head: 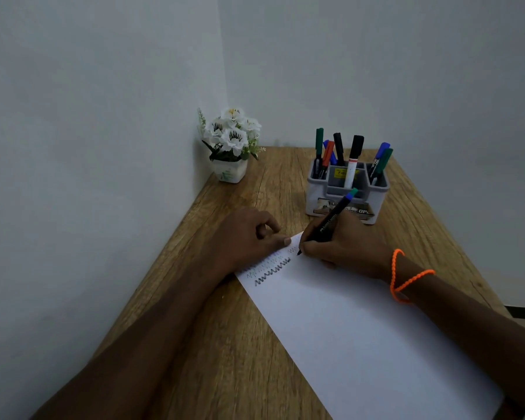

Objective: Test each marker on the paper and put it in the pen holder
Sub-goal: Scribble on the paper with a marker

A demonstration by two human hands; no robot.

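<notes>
A white sheet of paper [361, 322] lies on the wooden desk, with several zigzag test lines near its far left corner. My right hand [346, 247] grips a black marker [331, 221] with a green end, its tip touching the paper beside the scribbles. My left hand [249, 234] rests on the paper's far corner, its fingers loosely curled and the thumb pressing the sheet. Behind my hands stands the grey pen holder [315, 195], with several markers upright in its compartments.
A small white pot of white artificial flowers [229, 140] stands in the desk's far left corner against the wall. The wooden desk [225, 344] runs along the left wall; its right edge drops off beyond the pen holder.
</notes>
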